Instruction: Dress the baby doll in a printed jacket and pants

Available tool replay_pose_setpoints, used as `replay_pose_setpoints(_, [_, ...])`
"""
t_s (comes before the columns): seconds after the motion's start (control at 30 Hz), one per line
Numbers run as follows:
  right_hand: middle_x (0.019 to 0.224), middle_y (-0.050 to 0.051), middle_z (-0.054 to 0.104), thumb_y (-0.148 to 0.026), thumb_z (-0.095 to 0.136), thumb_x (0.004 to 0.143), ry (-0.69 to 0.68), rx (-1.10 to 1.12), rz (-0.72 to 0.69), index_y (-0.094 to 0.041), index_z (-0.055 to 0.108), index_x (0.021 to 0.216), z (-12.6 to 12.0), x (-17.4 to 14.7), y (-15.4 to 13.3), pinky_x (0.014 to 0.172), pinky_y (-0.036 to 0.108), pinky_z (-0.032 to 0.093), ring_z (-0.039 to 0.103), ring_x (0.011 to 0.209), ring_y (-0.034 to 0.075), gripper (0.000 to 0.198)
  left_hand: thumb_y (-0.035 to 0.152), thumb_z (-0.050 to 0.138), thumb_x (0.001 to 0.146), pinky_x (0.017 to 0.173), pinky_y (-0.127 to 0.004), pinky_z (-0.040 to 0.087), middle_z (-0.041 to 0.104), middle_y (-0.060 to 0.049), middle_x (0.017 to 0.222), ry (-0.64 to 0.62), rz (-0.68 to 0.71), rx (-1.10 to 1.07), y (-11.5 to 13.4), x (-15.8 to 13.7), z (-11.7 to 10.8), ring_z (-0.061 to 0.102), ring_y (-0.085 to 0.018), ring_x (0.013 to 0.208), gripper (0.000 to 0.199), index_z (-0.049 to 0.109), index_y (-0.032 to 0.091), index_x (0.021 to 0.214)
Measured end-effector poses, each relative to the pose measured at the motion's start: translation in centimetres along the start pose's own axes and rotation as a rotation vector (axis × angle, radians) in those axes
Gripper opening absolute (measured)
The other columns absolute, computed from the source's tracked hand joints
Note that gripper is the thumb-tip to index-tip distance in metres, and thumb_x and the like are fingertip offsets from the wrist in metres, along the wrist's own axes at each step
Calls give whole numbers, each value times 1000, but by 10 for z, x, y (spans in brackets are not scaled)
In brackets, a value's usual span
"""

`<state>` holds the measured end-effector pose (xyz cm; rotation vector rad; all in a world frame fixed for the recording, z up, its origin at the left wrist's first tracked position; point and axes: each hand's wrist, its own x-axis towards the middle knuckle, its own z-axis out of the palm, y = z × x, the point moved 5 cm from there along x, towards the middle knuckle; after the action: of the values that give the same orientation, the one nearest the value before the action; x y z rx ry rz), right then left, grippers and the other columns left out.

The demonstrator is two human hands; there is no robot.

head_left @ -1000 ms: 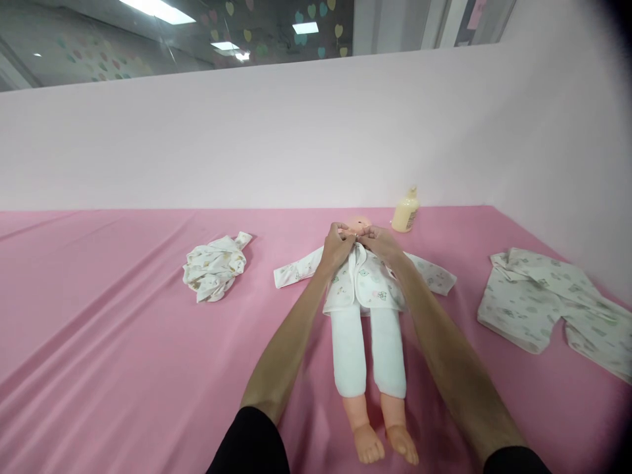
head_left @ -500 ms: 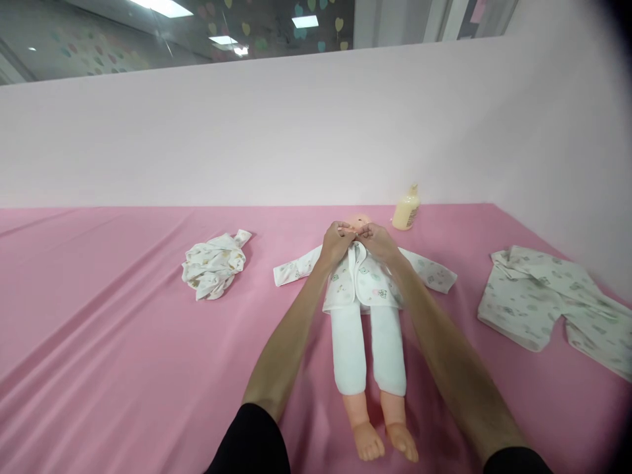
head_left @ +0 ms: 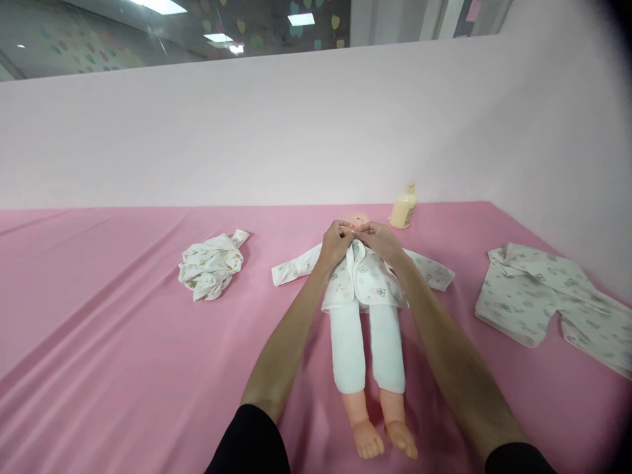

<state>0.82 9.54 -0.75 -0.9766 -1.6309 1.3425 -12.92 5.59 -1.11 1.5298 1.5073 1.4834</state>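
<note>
A baby doll (head_left: 368,431) lies on its back with its feet toward me. It wears a white printed baby jacket (head_left: 378,284) with the sleeves spread out to both sides; its upper legs are white cloth. At the jacket's neckline, just below the doll's chin, my left hand (head_left: 336,241) pinches the collar edge. My right hand (head_left: 379,241) pinches the collar from the other side, its fingertips close to those of the left. Below the hands the front edges hang slightly apart. The hands hide part of the doll's head and the exact point of grip.
A crumpled white printed garment (head_left: 212,266) lies to the left. Behind the doll's head, near the wall (head_left: 197,138), stands a pale yellow pump bottle (head_left: 403,207). Printed baby trousers (head_left: 548,289) are spread at the right. Everything rests on a pink sheet (head_left: 123,355).
Both hands stay at the collar, with the fingertips shifting very slightly closer together. The whole view has moved a little; the doll and clothes lie as before.
</note>
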Motion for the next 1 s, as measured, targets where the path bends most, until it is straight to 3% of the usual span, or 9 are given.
replay_pose_setpoints(0.3, [73,1,69,-24,73,76,32,-54,-29,-16,74,84,-3,-7,-10,63,24,46,57,64,11,12,22,61,81,65,-24,44,66,-2,81,15,-39,-160,-8,2,0,60,-13,70,24,56,16,104])
replay_pose_setpoints(0.6, [94,3,75,-29,68,80,-114,-110,-121,-22,79,92,1,-6,-11,84,27,49,65,95,18,18,17,63,79,64,-24,46,67,-2,80,22,-154,-190,-8,3,-1,60,-13,68,19,58,17,97])
replay_pose_setpoints(0.77, [83,2,71,-39,68,80,-67,-213,-114,-19,75,91,-6,-8,-17,63,24,45,60,74,15,23,22,66,80,68,-26,49,70,-5,86,-60,-227,-143,-2,3,-11,65,-15,74,21,60,18,99])
replay_pose_setpoints(0.87, [68,0,64,-43,74,75,6,-343,-33,-18,69,77,-13,-14,-23,52,24,38,52,59,12,25,21,67,77,63,-27,49,69,-7,83,-114,-225,52,12,-1,-25,64,-16,71,16,62,16,91])
replay_pose_setpoints(1.0, [56,0,57,-38,81,67,-57,-410,24,-19,61,63,-7,-20,-30,47,25,33,49,53,12,27,25,72,70,54,-28,45,67,-9,73,-353,-240,244,35,-14,-28,61,-18,63,13,63,16,74])
